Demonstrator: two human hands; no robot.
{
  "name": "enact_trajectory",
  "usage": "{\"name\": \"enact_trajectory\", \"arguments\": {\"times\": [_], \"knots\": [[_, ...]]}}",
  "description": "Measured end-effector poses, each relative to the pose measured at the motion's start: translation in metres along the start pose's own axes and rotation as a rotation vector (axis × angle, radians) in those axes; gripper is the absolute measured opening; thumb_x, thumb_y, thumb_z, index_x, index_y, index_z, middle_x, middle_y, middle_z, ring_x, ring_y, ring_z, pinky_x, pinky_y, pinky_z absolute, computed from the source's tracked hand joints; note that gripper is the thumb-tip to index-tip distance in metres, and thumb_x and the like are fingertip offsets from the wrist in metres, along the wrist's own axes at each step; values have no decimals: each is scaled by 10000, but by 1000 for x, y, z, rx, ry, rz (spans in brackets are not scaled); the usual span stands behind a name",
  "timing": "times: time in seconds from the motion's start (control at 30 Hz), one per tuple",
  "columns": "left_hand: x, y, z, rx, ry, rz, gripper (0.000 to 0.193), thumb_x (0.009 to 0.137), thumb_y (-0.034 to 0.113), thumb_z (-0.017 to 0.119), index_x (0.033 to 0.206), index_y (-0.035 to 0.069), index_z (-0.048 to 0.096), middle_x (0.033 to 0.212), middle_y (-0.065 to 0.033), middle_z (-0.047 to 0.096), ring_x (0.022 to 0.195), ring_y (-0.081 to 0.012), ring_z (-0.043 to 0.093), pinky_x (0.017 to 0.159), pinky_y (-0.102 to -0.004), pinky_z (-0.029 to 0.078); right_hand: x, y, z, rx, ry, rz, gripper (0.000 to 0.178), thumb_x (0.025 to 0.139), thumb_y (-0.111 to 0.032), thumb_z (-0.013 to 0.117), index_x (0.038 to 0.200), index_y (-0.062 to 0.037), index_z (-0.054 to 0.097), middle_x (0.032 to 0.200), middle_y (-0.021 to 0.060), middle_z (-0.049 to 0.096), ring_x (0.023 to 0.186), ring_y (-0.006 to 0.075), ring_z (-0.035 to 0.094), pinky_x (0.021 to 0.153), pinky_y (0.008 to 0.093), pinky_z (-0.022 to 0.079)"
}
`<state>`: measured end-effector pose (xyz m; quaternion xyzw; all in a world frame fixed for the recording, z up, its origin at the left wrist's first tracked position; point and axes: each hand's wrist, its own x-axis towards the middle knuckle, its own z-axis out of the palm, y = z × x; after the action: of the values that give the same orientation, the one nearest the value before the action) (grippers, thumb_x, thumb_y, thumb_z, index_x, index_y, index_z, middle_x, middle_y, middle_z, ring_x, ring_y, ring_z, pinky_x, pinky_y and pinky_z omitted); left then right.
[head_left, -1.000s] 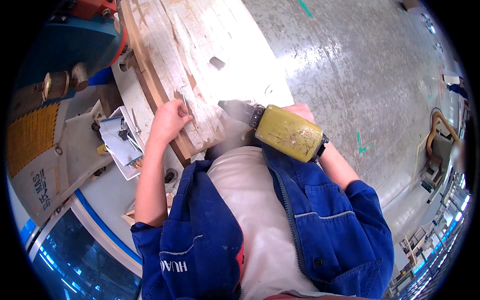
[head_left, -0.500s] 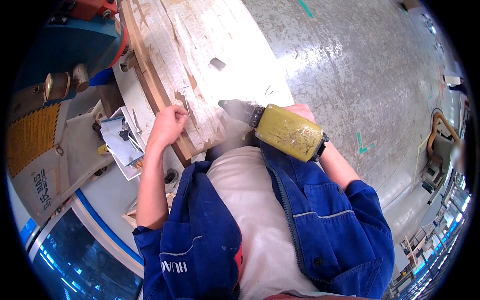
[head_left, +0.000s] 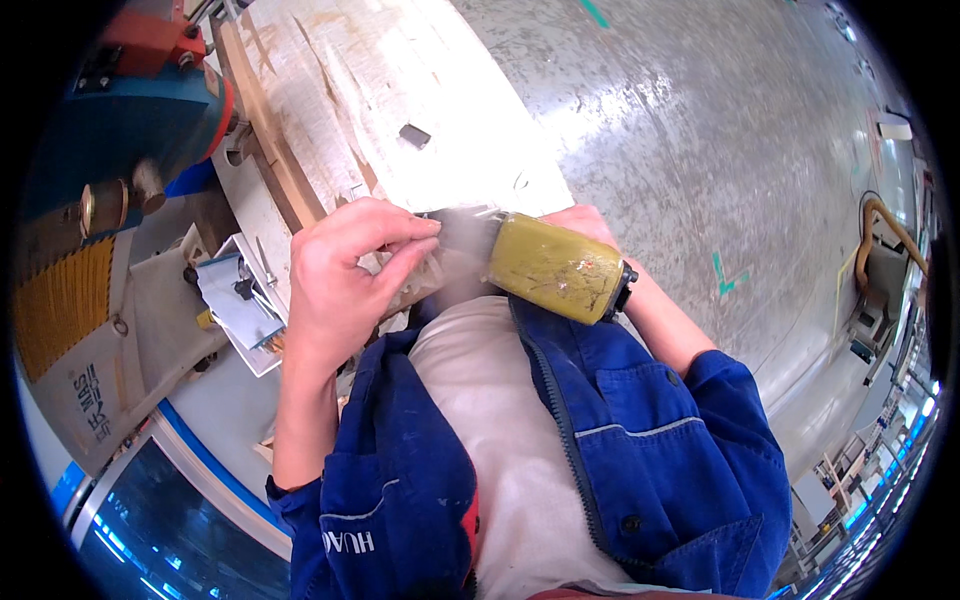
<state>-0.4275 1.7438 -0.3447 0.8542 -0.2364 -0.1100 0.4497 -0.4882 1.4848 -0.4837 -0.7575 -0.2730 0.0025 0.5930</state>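
Power tool (head_left: 555, 265), with a scuffed yellow-green body, lies aslant in front of the person's shirt (head_left: 495, 400), just off the near end of a pale worktop (head_left: 475, 140); its dark nose (head_left: 470, 235) points toward the left hand (head_left: 345, 262), and a blur over that end hides its detail. The right hand (head_left: 582, 222) is at the far side of the body and seems to carry it; the body covers those fingers, so how they close cannot be told. The left thumb and forefinger are pressed together at their tips, right at the end of the nose; whether they pinch that end, or something small against it, is not clear.

The tool looks fairly heavy and rigid, with most of its weight likely in the thick body; the casing looks hard and worn, probably sturdy rather than fragile, and its smooth faces may slip under a loose grip. The body seems the place for a full-handed hold, close to the bulk; the narrow nose suits only light fingertip steadying, as a hold there alone would probably let the heavy end droop. A small dark block (head_left: 415, 136) lies on the worktop, well apart from both hands.
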Motion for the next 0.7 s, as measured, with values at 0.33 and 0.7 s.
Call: {"name": "enact_trajectory", "arguments": {"times": [0.33, 0.7], "knots": [[4, 12, -4, 95, -96, -18, 148, 707, -69, 769, 835, -8, 728, 814, -88, 697, 727, -151, 660, 646, -260, 519, 2, -5, 1, 40, 39, -5, 292, 714, -148, 741, 946, 21, 690, 845, 169, 701, 696, 326, 679, 628, 354, 540], [8, 13, -5, 97, -147, -38, 180, 698, -66, 788, 861, -17, 731, 779, -85, 686, 672, -127, 646, 614, -232, 522, 1, -5, 6, 48, 56, 45, 317, 706, -142, 753, 975, 15, 696, 864, 172, 708, 712, 317, 692, 642, 347, 546]]}}
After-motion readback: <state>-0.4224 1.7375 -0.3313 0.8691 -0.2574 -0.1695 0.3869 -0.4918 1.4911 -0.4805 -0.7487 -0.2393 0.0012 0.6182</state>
